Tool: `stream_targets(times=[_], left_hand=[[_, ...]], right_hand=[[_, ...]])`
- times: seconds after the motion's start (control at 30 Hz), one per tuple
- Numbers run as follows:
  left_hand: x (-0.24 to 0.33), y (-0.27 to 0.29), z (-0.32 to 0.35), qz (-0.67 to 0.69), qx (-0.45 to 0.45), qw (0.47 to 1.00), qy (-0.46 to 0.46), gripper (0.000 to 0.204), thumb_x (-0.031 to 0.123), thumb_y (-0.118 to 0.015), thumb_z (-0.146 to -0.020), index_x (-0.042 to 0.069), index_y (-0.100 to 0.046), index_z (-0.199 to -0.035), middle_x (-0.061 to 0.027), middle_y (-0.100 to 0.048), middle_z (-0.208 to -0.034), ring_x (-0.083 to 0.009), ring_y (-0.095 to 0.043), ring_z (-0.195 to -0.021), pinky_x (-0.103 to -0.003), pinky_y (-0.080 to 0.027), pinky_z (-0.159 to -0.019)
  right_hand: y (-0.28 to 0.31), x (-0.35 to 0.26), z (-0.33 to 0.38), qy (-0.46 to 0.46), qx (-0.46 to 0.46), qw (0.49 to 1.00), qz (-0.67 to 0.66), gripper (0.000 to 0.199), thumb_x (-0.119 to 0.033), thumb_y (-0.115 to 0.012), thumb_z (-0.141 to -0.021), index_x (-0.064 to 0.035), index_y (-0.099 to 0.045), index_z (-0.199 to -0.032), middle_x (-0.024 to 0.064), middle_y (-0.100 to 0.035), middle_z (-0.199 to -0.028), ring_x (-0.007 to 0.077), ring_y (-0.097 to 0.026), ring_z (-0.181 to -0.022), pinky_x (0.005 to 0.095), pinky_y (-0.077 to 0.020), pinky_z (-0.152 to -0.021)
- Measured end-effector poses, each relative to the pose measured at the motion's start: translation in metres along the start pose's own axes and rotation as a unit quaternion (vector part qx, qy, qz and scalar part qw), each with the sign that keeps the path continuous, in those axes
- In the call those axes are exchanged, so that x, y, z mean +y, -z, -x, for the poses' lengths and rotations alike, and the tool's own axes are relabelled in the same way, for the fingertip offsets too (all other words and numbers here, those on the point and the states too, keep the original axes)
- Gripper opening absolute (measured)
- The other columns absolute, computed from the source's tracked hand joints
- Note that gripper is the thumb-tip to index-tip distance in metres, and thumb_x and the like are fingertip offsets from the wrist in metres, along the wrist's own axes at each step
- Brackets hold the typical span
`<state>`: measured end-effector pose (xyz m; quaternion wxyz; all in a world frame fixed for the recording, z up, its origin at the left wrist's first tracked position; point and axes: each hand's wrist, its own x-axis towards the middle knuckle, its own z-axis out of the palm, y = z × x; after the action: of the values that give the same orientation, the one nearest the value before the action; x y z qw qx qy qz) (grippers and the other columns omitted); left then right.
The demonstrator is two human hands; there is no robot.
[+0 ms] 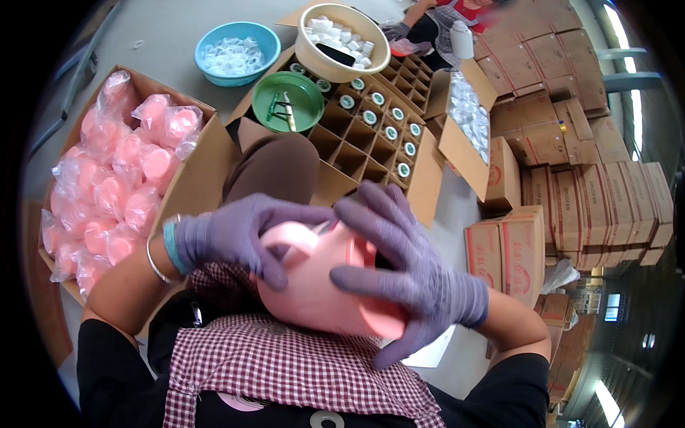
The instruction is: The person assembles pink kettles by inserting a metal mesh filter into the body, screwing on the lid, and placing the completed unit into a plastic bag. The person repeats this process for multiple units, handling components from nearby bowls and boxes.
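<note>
A smooth pink jug (310, 289) with a loop handle lies tilted on its side above my lap. My left hand (242, 232), in a purple-grey glove, is closed around the handle side, the thumb along the body. On the other side my right hand (403, 267), gloved alike, grips the jug near its right end, partly blurred. Part of the jug's opening shows dark beneath the right fingers; what is inside cannot be made out. A checked apron (285, 364) covers my lap below.
At left stands a carton (187, 171) of bagged pink parts (107, 192). Ahead is a divided carton (342, 146) with several capped bottles, beside a green basin (267, 85), a blue basin (207, 71) and a cream basin (310, 60). Stacked cartons (592, 207) line the right; a person (446, 28) sits beyond.
</note>
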<state>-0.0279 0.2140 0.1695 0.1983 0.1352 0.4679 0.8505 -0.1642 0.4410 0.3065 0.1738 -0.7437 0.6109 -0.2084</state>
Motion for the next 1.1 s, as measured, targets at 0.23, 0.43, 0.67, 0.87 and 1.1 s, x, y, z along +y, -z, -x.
stream_targets(times=[0.23,0.43,0.67,0.87,1.1], left_hand=[[-0.031,-0.008,0.013,-0.066,0.320,0.945,0.004,0.090,0.019,-0.094,-0.068,-0.002,-0.052,-0.145,-0.0074,-0.067,-0.132,-0.0128,-0.059,-0.120,-0.033,-0.047,-0.106],[-0.020,0.022,0.022,0.021,0.298,0.953,-0.049,0.095,0.018,-0.095,-0.066,-0.002,-0.049,-0.147,-0.0090,-0.065,-0.136,-0.0167,-0.059,-0.125,-0.034,-0.045,-0.109],[-0.018,0.042,0.035,-0.066,0.298,0.950,-0.063,0.063,0.030,-0.089,-0.081,-0.001,-0.065,-0.130,-0.0154,-0.070,-0.125,-0.0243,-0.070,-0.110,-0.037,-0.055,-0.096],[-0.026,0.054,0.030,-0.147,0.265,0.953,-0.027,0.098,0.028,-0.097,-0.067,0.002,-0.049,-0.148,-0.0118,-0.068,-0.132,-0.0184,-0.064,-0.121,-0.035,-0.051,-0.104],[-0.032,0.054,0.013,-0.145,0.180,0.973,-0.015,0.061,0.021,-0.085,-0.075,-0.001,-0.064,-0.128,-0.0119,-0.071,-0.123,-0.0158,-0.065,-0.114,-0.033,-0.052,-0.100]], right_hand=[[-0.017,0.095,-0.048,-0.062,-0.024,0.977,-0.203,0.093,-0.046,-0.083,-0.070,-0.0011,-0.050,-0.144,0.0190,-0.052,-0.142,0.0373,-0.050,-0.134,0.0460,-0.0380,-0.115],[-0.073,0.299,-0.142,-0.392,0.062,0.868,-0.298,0.044,-0.046,-0.065,-0.095,-0.0046,-0.075,-0.107,0.0055,-0.073,-0.094,0.0097,-0.066,-0.078,0.0248,-0.0502,-0.064],[-0.209,0.442,-0.229,-0.531,-0.010,0.843,0.085,0.056,-0.054,-0.066,-0.087,-0.0022,-0.076,-0.106,0.0228,-0.073,-0.114,0.0377,-0.071,-0.107,0.0440,-0.0548,-0.093],[-0.172,0.434,-0.204,-0.470,-0.056,0.874,0.112,0.042,-0.038,-0.066,-0.077,-0.0016,-0.077,-0.096,0.0232,-0.074,-0.107,0.0370,-0.071,-0.104,0.0417,-0.0554,-0.094],[0.018,0.234,-0.095,-0.354,0.133,0.878,-0.293,0.034,-0.038,-0.067,-0.098,-0.0044,-0.067,-0.107,0.0054,-0.072,-0.099,0.0116,-0.069,-0.084,0.0247,-0.0550,-0.075]])
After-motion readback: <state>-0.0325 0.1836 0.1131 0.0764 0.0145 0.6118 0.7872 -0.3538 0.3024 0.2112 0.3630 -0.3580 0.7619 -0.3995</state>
